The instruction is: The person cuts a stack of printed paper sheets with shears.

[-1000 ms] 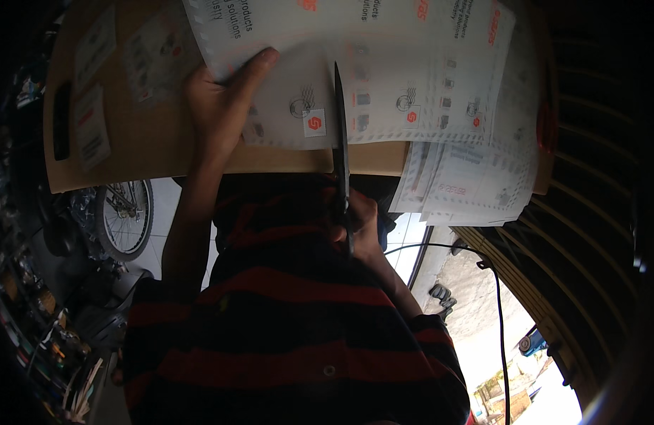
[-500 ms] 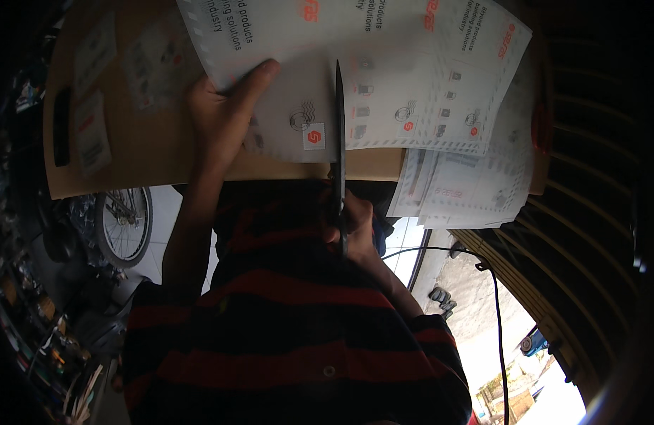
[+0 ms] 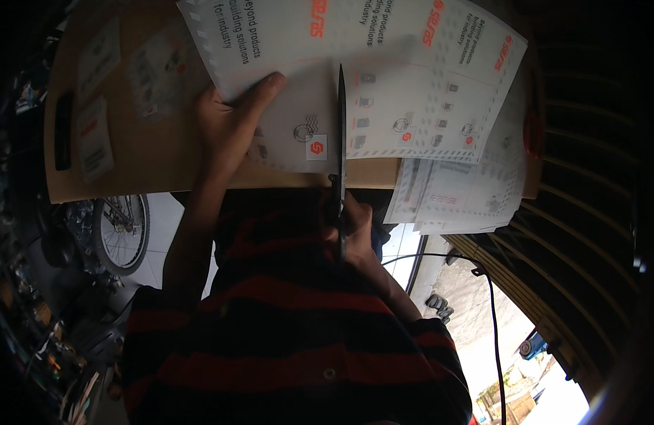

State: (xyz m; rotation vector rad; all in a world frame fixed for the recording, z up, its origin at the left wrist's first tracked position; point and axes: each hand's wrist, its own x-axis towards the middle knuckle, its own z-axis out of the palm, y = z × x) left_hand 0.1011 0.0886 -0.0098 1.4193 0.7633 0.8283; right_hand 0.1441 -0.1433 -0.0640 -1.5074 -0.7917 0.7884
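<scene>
Landmark: large translucent white plastic-looking sheet with orange and black print (image 3: pixel 391 78). It lies over the brown flat-topped table (image 3: pixel 143 159), print side up, near edge close to the table's near edge.

Left hand (image 3: pixel 235 127): on the sheet's left part, pinching it. Thumb lies flat on top; fingers mostly hidden underneath.

Right hand (image 3: pixel 357 230): below the sheet's near edge, closed round the handle end of long dark metal scissors (image 3: pixel 342 134). Finger detail lost in shadow. Scissors point away from the body, upper blade lying over the sheet near its middle. Sheet's near edge steps at the blade: left part sits lower than right part. Can't tell how far apart the blades are; lower one is mostly hidden.

Right of the sheet and partly under it: loose stack of pale printed sheets (image 3: pixel 465 202), hanging past the table's near edge.

Left of the sheet: small pale printed pieces (image 3: pixel 94 138) flat on the table, then a dark oblong slot (image 3: pixel 63 131) in the tabletop.

Below and left of the sheet, beyond the table: spoked bicycle wheel (image 3: pixel 121 234). Below and right: thin black cable (image 3: pixel 494 319).
</scene>
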